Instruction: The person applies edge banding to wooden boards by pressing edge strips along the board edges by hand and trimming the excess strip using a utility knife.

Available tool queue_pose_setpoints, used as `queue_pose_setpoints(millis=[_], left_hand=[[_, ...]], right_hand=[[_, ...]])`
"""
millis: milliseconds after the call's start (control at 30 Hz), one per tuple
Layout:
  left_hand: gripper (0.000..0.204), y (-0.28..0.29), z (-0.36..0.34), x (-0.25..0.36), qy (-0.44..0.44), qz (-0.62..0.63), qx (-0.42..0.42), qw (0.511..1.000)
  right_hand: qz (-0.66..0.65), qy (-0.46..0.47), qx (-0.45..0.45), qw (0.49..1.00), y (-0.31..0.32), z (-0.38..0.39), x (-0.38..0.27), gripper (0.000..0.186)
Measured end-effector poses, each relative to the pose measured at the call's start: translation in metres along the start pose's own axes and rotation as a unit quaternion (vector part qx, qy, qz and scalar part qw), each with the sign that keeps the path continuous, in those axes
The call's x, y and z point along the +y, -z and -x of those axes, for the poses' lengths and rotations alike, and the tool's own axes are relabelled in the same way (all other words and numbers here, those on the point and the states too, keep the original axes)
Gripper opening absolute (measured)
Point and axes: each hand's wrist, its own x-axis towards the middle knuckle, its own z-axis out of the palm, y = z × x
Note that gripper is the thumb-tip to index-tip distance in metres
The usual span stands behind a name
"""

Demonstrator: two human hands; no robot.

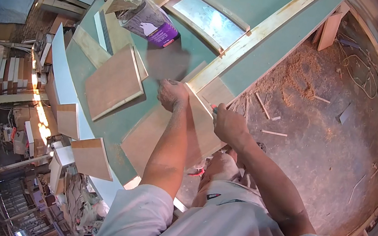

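My left hand (172,95) has its fingers curled down at the left side of a long pale wooden strip (250,41). Whatever those fingers may grip is hidden beneath them. Closed around a small red-tipped tool (214,108), my right hand (231,125) is at the strip's right side; most of the tool is covered by the fingers. Under my forearms lies a brown wooden panel (146,136), which overhangs the near side of the green tabletop (114,89). A short wooden piece (218,92) shows beside the strip, between my hands and the table's right edge.
Left of my hands lies another brown panel (115,82). Beyond it stands a purple-labelled tub (151,25) near a framed shiny panel (210,15). Sawdust (300,74) and wood offcuts cover parts of the floor at right. Stacked boards (5,76) are at far left.
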Motion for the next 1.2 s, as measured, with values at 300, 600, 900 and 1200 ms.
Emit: queue_pose_setpoints(millis=[300, 600, 900, 1200], left_hand=[[0.027, -0.007, 0.002, 0.004, 0.009, -0.002, 0.034, 0.999], [0.027, -0.006, -0.001, 0.000, 0.010, -0.008, 0.027, 1.000], [0.026, -0.005, 0.004, 0.002, 0.034, -0.013, -0.008, 0.999], [0.030, -0.003, 0.004, 0.003, -0.001, 0.000, 0.016, 1.000]], right_hand=[[-0.067, 0.029, 0.071, 0.995, -0.018, -0.071, -0.024, 0.031], [-0.020, -0.002, 0.005, 1.000, -0.010, -0.074, -0.044, 0.027], [0.020, 0.010, -0.012, 1.000, -0.005, -0.057, -0.030, 0.026], [-0.030, -0.017, -0.010, 0.999, -0.008, 0.001, 0.009, 0.024]])
